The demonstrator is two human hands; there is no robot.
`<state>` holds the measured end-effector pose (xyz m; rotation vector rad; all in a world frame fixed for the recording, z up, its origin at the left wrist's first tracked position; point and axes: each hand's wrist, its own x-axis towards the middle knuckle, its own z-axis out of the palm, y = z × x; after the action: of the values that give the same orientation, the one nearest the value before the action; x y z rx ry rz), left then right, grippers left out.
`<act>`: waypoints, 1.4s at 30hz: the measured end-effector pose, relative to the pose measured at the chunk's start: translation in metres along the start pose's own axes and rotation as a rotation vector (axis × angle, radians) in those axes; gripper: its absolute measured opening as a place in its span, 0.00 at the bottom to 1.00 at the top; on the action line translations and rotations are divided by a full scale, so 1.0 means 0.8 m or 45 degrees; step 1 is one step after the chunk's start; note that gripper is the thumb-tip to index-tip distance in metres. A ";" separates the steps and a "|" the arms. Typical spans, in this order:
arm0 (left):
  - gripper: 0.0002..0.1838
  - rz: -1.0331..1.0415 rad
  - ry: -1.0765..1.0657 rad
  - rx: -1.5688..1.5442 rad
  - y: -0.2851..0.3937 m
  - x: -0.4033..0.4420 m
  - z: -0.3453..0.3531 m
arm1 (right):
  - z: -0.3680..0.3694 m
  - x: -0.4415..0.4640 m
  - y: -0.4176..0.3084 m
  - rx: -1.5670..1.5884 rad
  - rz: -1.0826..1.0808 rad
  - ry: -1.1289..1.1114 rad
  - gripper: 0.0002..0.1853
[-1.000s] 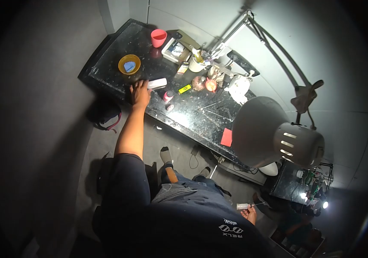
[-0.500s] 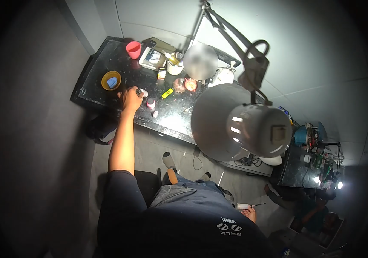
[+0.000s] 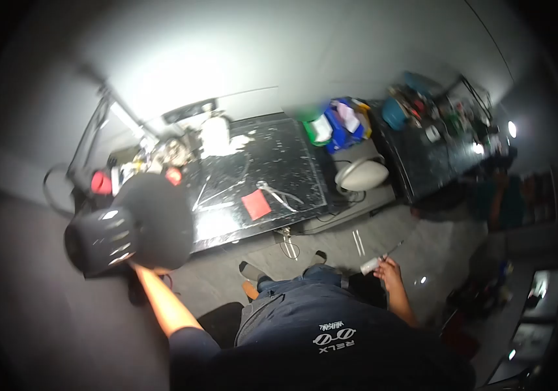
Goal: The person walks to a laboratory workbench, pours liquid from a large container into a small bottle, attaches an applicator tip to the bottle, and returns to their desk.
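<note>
My right hand (image 3: 390,270) is closed around a small white bottle-like object (image 3: 371,265) and a thin dark stick (image 3: 394,247) pointing up and right, held over the floor in front of my right side. My left forearm (image 3: 161,303) reaches forward to the bench, but the black lamp head (image 3: 152,221) hides the hand and whatever is in it. On the black bench (image 3: 279,146), right of the lamp, lie a red square piece (image 3: 256,204) and a pair of pliers (image 3: 280,195). A red cup (image 3: 101,183) shows partly left of the lamp.
A white container (image 3: 215,133) stands at the back of the bench. Blue bins (image 3: 345,127) and a pale rounded object (image 3: 362,174) sit right of it. A second bench (image 3: 432,163) stands farther right, with another person (image 3: 504,195) beside it.
My view has swung right, so the lamp head now sits at left and covers my left hand. Pliers and the red square have come into view. My right hand shows more fully.
</note>
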<state>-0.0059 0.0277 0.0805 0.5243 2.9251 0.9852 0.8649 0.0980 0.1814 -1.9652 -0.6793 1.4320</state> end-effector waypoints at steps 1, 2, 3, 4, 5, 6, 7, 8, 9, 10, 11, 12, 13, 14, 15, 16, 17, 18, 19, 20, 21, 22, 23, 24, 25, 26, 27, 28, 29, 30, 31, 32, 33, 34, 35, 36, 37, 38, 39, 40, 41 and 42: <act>0.28 -0.019 0.052 -0.028 -0.016 -0.015 -0.008 | -0.003 0.003 0.001 0.063 -0.021 -0.005 0.07; 0.29 -0.052 0.096 -0.046 -0.046 -0.039 -0.003 | -0.005 0.009 -0.002 0.099 -0.070 -0.012 0.07; 0.29 -0.096 0.122 -0.048 -0.070 -0.070 -0.005 | -0.008 0.011 -0.003 0.133 -0.127 -0.020 0.07; 0.30 -0.156 0.131 -0.065 -0.085 -0.103 -0.010 | -0.015 0.015 -0.004 0.186 -0.117 0.000 0.07; 0.34 -0.268 -0.008 -0.067 -0.063 -0.153 -0.035 | -0.026 0.022 -0.007 0.204 -0.168 -0.022 0.07; 0.32 -0.410 -0.223 -0.129 -0.042 -0.197 -0.051 | -0.041 0.030 -0.003 0.220 -0.221 -0.042 0.08; 0.22 -0.449 -0.217 -0.127 -0.044 -0.238 -0.035 | -0.059 0.043 0.006 0.273 -0.224 -0.022 0.08; 0.19 -0.600 -0.194 -0.192 -0.059 -0.266 -0.003 | -0.076 0.060 0.013 0.245 -0.380 0.013 0.08; 0.16 -0.626 -0.364 -0.151 -0.015 -0.312 -0.007 | -0.092 0.074 0.020 0.217 -0.531 0.052 0.09; 0.13 -0.711 -0.742 -0.088 -0.066 -0.316 0.050 | -0.106 0.070 0.003 0.299 -0.465 0.093 0.10; 0.14 -0.984 -0.630 -0.097 -0.022 -0.356 0.070 | -0.127 0.073 -0.007 0.348 -0.461 0.117 0.10; 0.14 -1.092 -0.700 -0.222 0.028 -0.385 0.099 | -0.147 0.077 -0.018 0.316 -0.451 0.101 0.10; 0.16 -0.958 -0.773 -0.294 0.094 -0.437 0.117 | -0.168 0.083 -0.030 0.276 -0.446 0.087 0.10; 0.17 -0.811 -0.879 -0.376 0.156 -0.479 0.141 | -0.183 0.084 -0.048 0.308 -0.422 0.108 0.10; 0.17 -0.585 -1.039 -0.469 0.205 -0.512 0.178 | -0.196 0.087 -0.067 0.324 -0.426 0.129 0.10; 0.14 0.408 -1.133 -0.550 0.244 -0.541 0.223 | -0.208 0.086 -0.085 0.364 -0.521 0.094 0.10; 0.13 -0.103 -1.296 -0.855 0.325 -0.582 0.247 | -0.223 0.090 -0.097 0.400 -0.610 0.053 0.10; 0.15 0.923 -1.281 -0.491 0.365 -0.600 0.283 | -0.240 0.097 -0.104 0.342 -0.636 0.018 0.10; 0.19 0.317 -1.648 -0.732 0.499 -0.667 0.200 | -0.253 0.098 -0.114 0.350 -0.639 0.030 0.10; 0.22 0.589 -1.860 -0.891 0.530 -0.688 0.220 | -0.265 0.096 -0.130 0.358 -0.701 -0.009 0.11; 0.24 0.834 -1.937 -0.625 0.589 -0.716 0.204 | -0.278 0.099 -0.140 0.367 -0.764 -0.047 0.11; 0.27 0.966 -2.015 -0.491 0.644 -0.745 0.174 | -0.293 0.108 -0.144 0.307 -0.746 -0.061 0.10; 0.30 1.139 -2.029 -0.402 0.678 -0.768 0.168 | -0.300 0.109 -0.151 0.323 -0.751 -0.039 0.10; 0.31 1.257 -2.071 -0.448 0.713 -0.794 0.159 | -0.305 0.107 -0.163 0.460 -0.771 -0.048 0.11; 0.33 1.371 -2.121 -0.494 0.745 -0.825 0.153 | -0.316 0.109 -0.167 0.595 -0.785 -0.051 0.11; 0.33 1.392 -2.157 -0.473 0.777 -0.861 0.149 | -0.329 0.126 -0.150 0.521 -0.829 -0.017 0.11; 0.34 1.551 -2.267 -0.547 0.808 -0.898 0.146 | -0.341 0.122 -0.152 0.552 -0.804 0.022 0.11; 0.36 1.711 -2.381 -0.614 0.824 -0.931 0.144 | -0.348 0.110 -0.167 0.488 -0.803 0.122 0.11; 0.36 1.743 -2.425 -0.578 0.834 -0.966 0.147 | -0.360 0.101 -0.182 0.418 -0.811 0.226 0.11; 0.36 1.708 -2.599 -0.481 0.846 -1.009 0.152 | -0.376 0.092 -0.184 0.445 -0.865 0.271 0.10; 0.35 1.670 -2.761 -0.385 0.861 -1.053 0.159 | -0.397 0.089 -0.182 0.460 -0.874 0.314 0.10; 0.35 1.709 -2.786 -0.368 0.873 -1.096 0.165 | -0.417 0.086 -0.178 0.415 -0.861 0.438 0.10; 0.32 1.917 -2.810 -0.251 0.880 -1.134 0.171 | -0.434 0.083 -0.170 0.377 -0.836 0.557 0.09; 0.29 2.120 -2.822 -0.132 0.887 -1.172 0.172 | -0.456 0.082 -0.160 0.419 -0.803 0.645 0.07; 0.29 2.143 -2.845 -0.106 0.893 -1.209 0.172 | -0.480 0.080 -0.146 0.439 -0.790 0.674 0.07; 0.27 2.262 -2.920 -0.016 0.896 -1.245 0.170 | -0.506 0.078 -0.131 0.488 -0.726 0.746 0.06; 0.25 2.385 -2.984 0.067 0.901 -1.283 0.167 | -0.533 0.075 -0.115 0.532 -0.670 0.814 0.06; 0.25 2.508 -2.928 0.024 0.902 -1.320 0.164 | -0.561 0.072 -0.099 0.609 -0.603 0.831 0.05; 0.25 2.528 -2.929 0.016 0.907 -1.363 0.165 | -0.590 0.075 -0.083 0.610 -0.610 0.848 0.05; 0.26 2.507 -3.051 0.141 0.915 -1.409 0.159 | -0.621 0.076 -0.066 0.712 -0.625 0.893 0.05; 0.26 2.467 -3.179 0.283 0.917 -1.452 0.152 | -0.653 0.074 -0.049 0.817 -0.629 0.935 0.05; 0.23 2.399 -3.231 0.165 0.913 -1.496 0.146 | -0.690 0.072 -0.032 0.784 -0.593 0.961 0.05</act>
<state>1.3633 0.2625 0.3035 1.9070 -0.2391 -0.4083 1.4083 0.0610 0.2909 -1.5309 -0.2617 0.4584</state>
